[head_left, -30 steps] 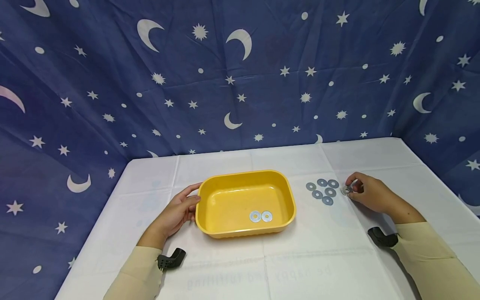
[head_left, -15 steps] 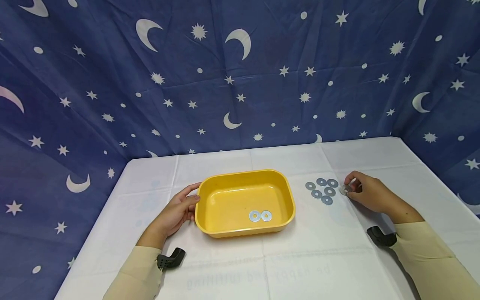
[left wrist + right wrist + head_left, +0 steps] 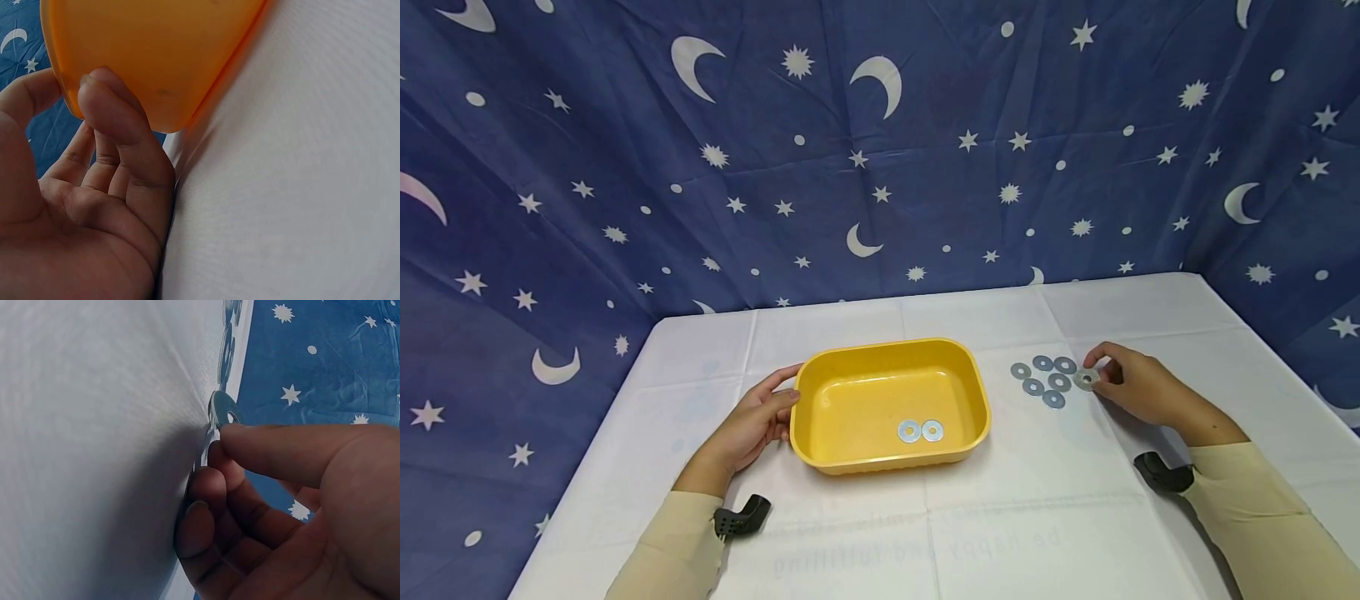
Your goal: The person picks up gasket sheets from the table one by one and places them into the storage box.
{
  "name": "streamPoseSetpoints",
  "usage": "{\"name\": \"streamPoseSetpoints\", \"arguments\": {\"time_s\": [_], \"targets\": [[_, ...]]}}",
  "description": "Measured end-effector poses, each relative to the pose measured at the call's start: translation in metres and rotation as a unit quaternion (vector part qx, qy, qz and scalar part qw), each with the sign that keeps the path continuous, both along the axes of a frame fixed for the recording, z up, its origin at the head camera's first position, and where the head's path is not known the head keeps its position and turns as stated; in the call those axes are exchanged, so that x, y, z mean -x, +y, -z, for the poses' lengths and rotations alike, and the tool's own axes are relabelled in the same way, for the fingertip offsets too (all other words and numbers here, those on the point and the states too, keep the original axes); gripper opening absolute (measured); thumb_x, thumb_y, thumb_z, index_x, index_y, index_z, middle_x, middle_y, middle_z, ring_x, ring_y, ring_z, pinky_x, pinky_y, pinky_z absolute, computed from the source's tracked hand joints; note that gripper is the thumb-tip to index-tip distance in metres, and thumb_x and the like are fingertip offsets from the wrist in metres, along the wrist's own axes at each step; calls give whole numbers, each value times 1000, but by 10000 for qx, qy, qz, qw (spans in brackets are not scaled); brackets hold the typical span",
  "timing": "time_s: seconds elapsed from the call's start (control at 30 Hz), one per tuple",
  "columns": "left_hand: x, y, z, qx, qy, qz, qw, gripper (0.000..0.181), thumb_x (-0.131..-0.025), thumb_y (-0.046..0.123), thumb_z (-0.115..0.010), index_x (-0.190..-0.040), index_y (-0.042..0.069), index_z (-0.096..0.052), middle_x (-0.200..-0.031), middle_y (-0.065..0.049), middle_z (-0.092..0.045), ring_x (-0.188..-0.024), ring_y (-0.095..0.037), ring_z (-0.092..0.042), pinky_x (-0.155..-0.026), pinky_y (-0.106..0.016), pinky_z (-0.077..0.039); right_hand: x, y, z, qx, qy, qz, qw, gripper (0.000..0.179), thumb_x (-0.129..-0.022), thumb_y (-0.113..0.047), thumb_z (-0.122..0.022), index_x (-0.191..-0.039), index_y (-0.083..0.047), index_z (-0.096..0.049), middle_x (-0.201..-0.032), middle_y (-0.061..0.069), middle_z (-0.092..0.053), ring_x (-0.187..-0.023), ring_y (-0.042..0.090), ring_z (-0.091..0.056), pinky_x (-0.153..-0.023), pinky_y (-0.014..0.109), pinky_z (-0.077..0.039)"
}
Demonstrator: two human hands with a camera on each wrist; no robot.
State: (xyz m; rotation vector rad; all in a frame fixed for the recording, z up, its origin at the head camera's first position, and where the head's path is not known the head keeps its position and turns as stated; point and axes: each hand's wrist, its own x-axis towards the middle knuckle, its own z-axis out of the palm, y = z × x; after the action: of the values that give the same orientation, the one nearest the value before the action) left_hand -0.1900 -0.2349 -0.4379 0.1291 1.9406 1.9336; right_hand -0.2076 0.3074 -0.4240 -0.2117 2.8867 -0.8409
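Note:
A yellow plastic tray (image 3: 892, 408) stands mid-table with two metal washers (image 3: 921, 431) lying flat inside near its front wall. My left hand (image 3: 752, 429) grips the tray's left end, thumb at the rim and fingers against the outer wall; the left wrist view shows the fingers (image 3: 119, 119) bent against the orange-looking wall. Over at the right, my right hand (image 3: 1138, 383) pinches one washer (image 3: 1086, 379) by its edge between thumb and fingertips. That washer (image 3: 222, 409) tilts up from the white cloth in the right wrist view. Several more washers (image 3: 1054, 399) lie flat just left of it.
A white cloth (image 3: 850, 533) with faint mirrored lettering covers the table. Dark blue fabric (image 3: 925, 208) with moons and stars rises behind and along both sides. Each wrist carries a black camera mount (image 3: 742, 517).
The washer at my right fingertips has shifted slightly left toward the loose group, and more of its face shows. My left hand and the tray have stayed put.

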Motion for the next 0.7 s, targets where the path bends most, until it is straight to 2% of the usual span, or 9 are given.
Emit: {"name": "streamPoseSetpoints", "arguments": {"time_s": [0.37,0.53,0.7], "targets": [[0,-1,1,24,21,-11,10000,57,-103,23,-52,-155,15,-31,-90,1,-64,-63,-7,-57,-56,-19,-49,-3,-3,-4,109,94,-237,9996,24,-94,-1,-55,-118,-4,-57,-86,9,-57,-77,20,-53,-63,29,-46],[0,-1,2,16,13,-19,10000,57,-103,24,-53,-155,15,-31,-93,1,-64,-64,-8,-58,-56,-19,-50,-6,-7,-10,237,86,-304,9992,26,-94,0,-55,-119,-3,-57,-86,9,-58,-75,20,-53,-61,27,-46],[0,0,2,19,-18,-8,10000,56,-103,23,-53,-155,16,-31,-91,1,-64,-63,-8,-58,-56,-19,-50,-12,-13,-16,293,287,-432,9982,27,-93,3,-58,-119,-4,-58,-86,8,-57,-77,19,-52,-60,24,-46]]}}
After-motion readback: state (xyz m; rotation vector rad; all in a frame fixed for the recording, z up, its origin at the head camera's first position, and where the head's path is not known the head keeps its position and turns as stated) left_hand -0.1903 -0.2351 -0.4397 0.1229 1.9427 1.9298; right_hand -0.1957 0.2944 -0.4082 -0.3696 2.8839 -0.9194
